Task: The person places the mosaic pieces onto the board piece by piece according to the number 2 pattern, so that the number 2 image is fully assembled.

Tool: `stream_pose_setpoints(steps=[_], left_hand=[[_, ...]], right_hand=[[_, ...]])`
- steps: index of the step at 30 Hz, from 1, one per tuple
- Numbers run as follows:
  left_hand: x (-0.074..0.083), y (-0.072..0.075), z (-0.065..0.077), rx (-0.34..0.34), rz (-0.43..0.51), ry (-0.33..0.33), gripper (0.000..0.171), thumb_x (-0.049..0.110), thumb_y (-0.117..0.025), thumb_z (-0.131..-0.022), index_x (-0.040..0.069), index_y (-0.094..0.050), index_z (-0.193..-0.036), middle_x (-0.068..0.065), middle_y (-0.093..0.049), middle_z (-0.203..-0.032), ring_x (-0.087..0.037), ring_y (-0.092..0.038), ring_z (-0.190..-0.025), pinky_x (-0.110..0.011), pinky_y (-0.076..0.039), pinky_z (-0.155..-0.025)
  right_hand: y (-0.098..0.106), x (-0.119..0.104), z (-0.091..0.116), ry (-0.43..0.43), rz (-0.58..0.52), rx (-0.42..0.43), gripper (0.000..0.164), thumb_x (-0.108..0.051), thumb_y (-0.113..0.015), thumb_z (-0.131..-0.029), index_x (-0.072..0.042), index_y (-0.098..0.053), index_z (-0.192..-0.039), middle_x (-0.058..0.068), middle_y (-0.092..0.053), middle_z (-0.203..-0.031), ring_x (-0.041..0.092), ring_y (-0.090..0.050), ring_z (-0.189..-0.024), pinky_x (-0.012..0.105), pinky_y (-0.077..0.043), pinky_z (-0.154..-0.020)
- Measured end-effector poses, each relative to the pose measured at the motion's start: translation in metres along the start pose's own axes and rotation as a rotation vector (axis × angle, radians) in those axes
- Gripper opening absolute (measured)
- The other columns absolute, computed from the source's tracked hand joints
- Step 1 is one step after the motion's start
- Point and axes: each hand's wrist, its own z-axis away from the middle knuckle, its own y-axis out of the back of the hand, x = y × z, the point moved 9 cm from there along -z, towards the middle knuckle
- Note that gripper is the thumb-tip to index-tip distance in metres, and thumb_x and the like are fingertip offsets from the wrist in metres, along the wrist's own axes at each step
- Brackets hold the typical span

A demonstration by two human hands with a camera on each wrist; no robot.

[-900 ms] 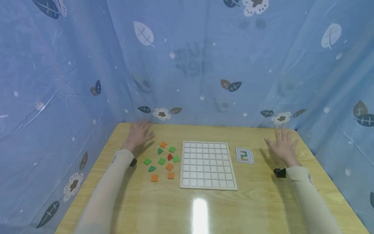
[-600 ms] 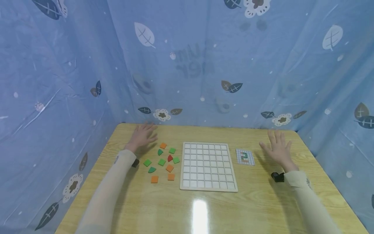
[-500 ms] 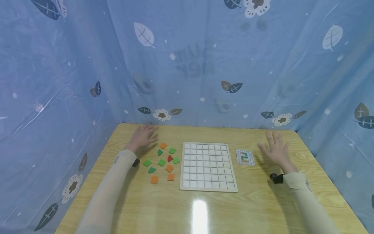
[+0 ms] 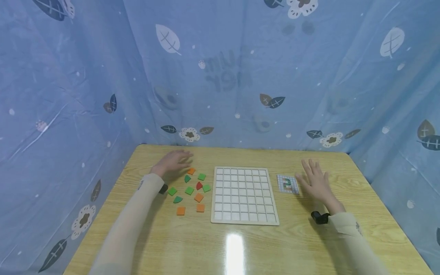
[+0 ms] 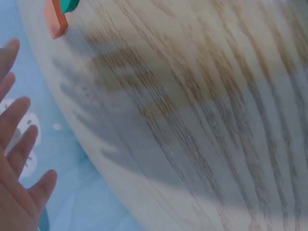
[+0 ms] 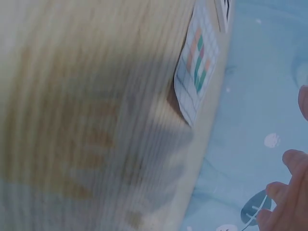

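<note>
My left hand (image 4: 173,161) hovers over the table's back left, fingers extended and holding nothing, close to an orange square tile (image 4: 191,171). Its spread fingers also show in the left wrist view, above their shadow. Below and right of it lie loose tiles: green squares such as this green tile (image 4: 189,190), teal rounded pieces like this teal tile (image 4: 177,199), and a red tile (image 4: 199,185). My right hand (image 4: 317,183) is held above the table just right of a small pattern card (image 4: 288,184), its fingers spread and nothing in them. The card appears slightly bent in the right wrist view.
A white board with a grid of square cells (image 4: 244,195) lies mid-table between the tiles and the card. The wooden table (image 4: 192,244) meets a blue patterned curtain (image 4: 220,76) at the back and sides. Black wrist cameras (image 4: 319,217) sit under the cuffs.
My left hand has moved right, toward the orange tile at the back. My right hand has moved left and nearer me, coming close to the card. Tiles, board and card stay put.
</note>
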Motion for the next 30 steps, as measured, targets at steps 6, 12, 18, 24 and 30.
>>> stream_pose_setpoints(steps=[6,12,18,24,30], left_hand=[[-0.002,-0.008,0.001,-0.072,0.064,0.045,0.051,0.027,-0.059,-0.091,0.011,-0.045,-0.137,-0.015,-0.036,-0.145,-0.039,-0.026,-0.135,-0.054,-0.020,-0.109],[-0.004,-0.016,0.004,-0.127,0.089,0.074,0.044,0.026,-0.057,-0.092,0.008,-0.051,-0.132,-0.016,-0.037,-0.145,-0.037,-0.028,-0.135,-0.052,-0.024,-0.109],[-0.007,-0.023,0.005,-0.181,0.118,0.112,0.041,0.027,-0.057,-0.092,0.010,-0.054,-0.129,-0.014,-0.040,-0.143,-0.033,-0.033,-0.133,-0.049,-0.029,-0.107],[-0.011,-0.028,0.006,-0.191,0.125,0.133,0.040,0.027,-0.058,-0.092,0.014,-0.055,-0.129,-0.011,-0.039,-0.144,-0.031,-0.035,-0.133,-0.047,-0.031,-0.107],[-0.013,-0.029,0.007,-0.192,0.124,0.157,0.039,0.026,-0.060,-0.090,0.016,-0.056,-0.128,-0.010,-0.037,-0.146,-0.031,-0.033,-0.134,-0.048,-0.030,-0.108]], right_hand=[[-0.011,-0.004,0.009,0.017,-0.001,-0.012,0.067,-0.037,-0.044,-0.097,-0.010,-0.012,-0.149,0.023,-0.001,-0.153,0.041,0.013,-0.138,0.073,0.011,-0.097],[-0.018,-0.009,0.018,0.028,0.002,-0.029,0.067,-0.038,-0.044,-0.096,-0.012,-0.013,-0.149,0.023,-0.003,-0.153,0.042,0.010,-0.139,0.072,0.011,-0.098],[-0.025,-0.012,0.022,0.025,-0.006,-0.060,0.066,-0.038,-0.043,-0.097,-0.015,-0.012,-0.150,0.022,-0.002,-0.153,0.040,0.011,-0.139,0.072,0.009,-0.098],[-0.030,-0.021,0.027,0.030,-0.013,-0.078,0.066,-0.038,-0.044,-0.097,-0.012,-0.014,-0.149,0.022,-0.004,-0.153,0.039,0.010,-0.140,0.071,0.009,-0.100],[-0.034,-0.029,0.033,0.046,-0.026,-0.085,0.063,-0.034,-0.046,-0.096,-0.006,-0.022,-0.147,0.024,-0.007,-0.152,0.042,0.005,-0.139,0.072,0.006,-0.100]])
